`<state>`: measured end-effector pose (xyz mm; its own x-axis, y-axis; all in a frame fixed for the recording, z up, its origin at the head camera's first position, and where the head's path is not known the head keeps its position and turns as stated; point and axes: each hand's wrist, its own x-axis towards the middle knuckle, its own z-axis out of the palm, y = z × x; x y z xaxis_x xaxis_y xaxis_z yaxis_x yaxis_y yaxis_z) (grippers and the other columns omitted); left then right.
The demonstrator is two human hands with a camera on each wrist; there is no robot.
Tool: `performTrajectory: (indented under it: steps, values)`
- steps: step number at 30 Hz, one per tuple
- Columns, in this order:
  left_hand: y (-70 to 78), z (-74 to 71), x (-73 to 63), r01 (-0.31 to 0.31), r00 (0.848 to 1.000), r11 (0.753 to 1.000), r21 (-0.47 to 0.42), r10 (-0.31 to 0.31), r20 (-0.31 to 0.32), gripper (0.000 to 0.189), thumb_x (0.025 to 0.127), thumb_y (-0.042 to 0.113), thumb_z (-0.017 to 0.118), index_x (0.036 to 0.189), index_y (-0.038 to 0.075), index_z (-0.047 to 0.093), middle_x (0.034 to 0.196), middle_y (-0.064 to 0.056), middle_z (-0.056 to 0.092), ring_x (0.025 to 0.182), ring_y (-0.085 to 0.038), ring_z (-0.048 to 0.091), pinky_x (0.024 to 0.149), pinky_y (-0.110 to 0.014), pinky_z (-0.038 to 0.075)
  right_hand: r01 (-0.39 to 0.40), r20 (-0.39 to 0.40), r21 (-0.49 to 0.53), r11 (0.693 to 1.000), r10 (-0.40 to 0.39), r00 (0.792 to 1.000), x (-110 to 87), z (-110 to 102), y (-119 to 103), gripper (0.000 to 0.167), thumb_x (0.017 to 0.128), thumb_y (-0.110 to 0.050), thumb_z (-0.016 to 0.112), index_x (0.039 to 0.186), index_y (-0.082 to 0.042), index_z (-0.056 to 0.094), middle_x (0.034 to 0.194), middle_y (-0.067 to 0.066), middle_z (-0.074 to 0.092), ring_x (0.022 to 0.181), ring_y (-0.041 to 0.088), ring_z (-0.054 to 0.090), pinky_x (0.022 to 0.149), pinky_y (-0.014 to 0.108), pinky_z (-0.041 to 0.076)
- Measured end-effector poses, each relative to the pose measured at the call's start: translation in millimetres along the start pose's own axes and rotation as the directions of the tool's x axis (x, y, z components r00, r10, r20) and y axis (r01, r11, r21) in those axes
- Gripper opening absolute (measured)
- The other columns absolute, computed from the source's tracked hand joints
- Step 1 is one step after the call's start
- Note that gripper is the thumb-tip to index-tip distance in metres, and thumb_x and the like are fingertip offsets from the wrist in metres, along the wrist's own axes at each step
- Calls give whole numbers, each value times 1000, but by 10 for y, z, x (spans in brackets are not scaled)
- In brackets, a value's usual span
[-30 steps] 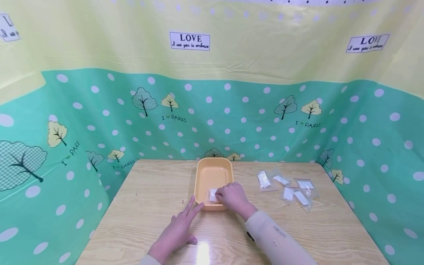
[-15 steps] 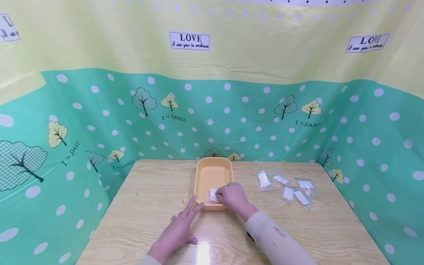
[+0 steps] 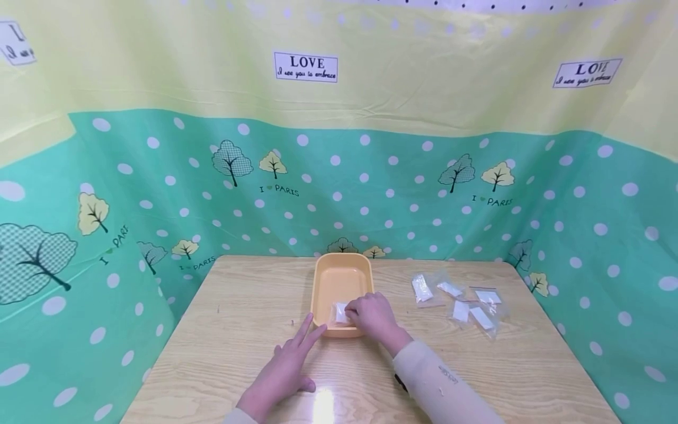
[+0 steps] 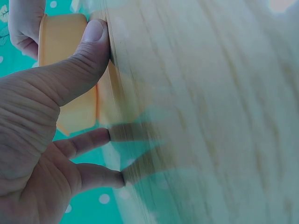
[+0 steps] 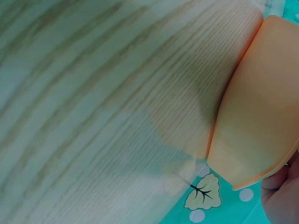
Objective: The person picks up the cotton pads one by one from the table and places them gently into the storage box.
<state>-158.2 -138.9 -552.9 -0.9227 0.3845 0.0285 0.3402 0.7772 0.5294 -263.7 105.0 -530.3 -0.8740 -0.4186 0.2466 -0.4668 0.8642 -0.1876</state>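
Observation:
A peach-orange plastic tray [image 3: 341,281] stands on the table, and a small clear zip bag [image 3: 340,312] with a white piece inside lies at its near end. My right hand [image 3: 375,318] reaches over the tray's right side and pinches the bag's right edge, its fingers curled. In the right wrist view the tray's outer wall [image 5: 259,102] hides most of that hand [image 5: 282,198]. My left hand [image 3: 283,366] has its fingers spread, with fingertips right at the tray's near left corner. The left wrist view shows its thumb [image 4: 86,56] extended in front of the tray wall.
Several similar clear bags with white pieces, such as one zip bag [image 3: 422,288], lie in a loose group on the wooden table [image 3: 238,318], right of the tray. A green and yellow printed curtain [image 3: 365,176] encloses the back and sides.
Both hands, the bag and the tray stay where they were. The head view has shifted very slightly.

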Motion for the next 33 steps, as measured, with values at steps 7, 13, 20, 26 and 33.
performTrajectory:
  steps: [7, 13, 20, 26, 33]
  values:
    - [10, -6, 0, 6, 1000, 1000, -9, -6, 10, 128, 66, 19, 98, 170, 34, 26, 183, -8, 4, 138, -64, 51, 100, -95, 31, -27, -26, 55, 998, 28, 999, -11, -3, 1, 12, 99, -30, 76, 100, -21, 86, 91, -6, 82, 79, 13, 65, 76, 30, 49]
    - [-4, 2, 6, 5, 1000, 1000, -12, -5, 9, 128, 65, 19, 98, 170, 35, 27, 183, -9, 5, 137, -64, 51, 100, -95, 31, -63, -33, 210, 976, 71, 997, -26, -32, 30, 15, 102, -27, 73, 104, -18, 85, 101, -2, 84, 91, 16, 73, 87, 37, 60]
    - [1, 7, 6, 22, 1000, 999, -29, -21, 16, 128, 66, 18, 98, 170, 38, 26, 183, -8, 3, 139, -67, 47, 103, -95, 28, -251, -5, 518, 818, 297, 955, -43, -118, 241, 22, 106, -27, 68, 117, -13, 81, 104, 2, 80, 85, 11, 67, 75, 30, 61]
    - [-8, 22, 12, 19, 1000, 999, -33, -18, 17, 129, 66, 17, 98, 170, 38, 25, 183, -8, 3, 140, -67, 46, 103, -95, 27, -379, -30, 485, 788, 448, 894, -92, -158, 684, 26, 106, -28, 65, 122, -11, 79, 108, 6, 80, 93, 18, 71, 82, 37, 64]
    - [-5, 17, 8, 30, 999, 999, -32, -29, 19, 130, 65, 16, 98, 170, 38, 24, 183, -8, 3, 141, -65, 46, 104, -94, 27, -492, -130, 240, 837, 530, 838, -317, -219, 1358, 43, 103, -30, 67, 133, 1, 69, 126, 26, 74, 114, 47, 70, 93, 62, 59]
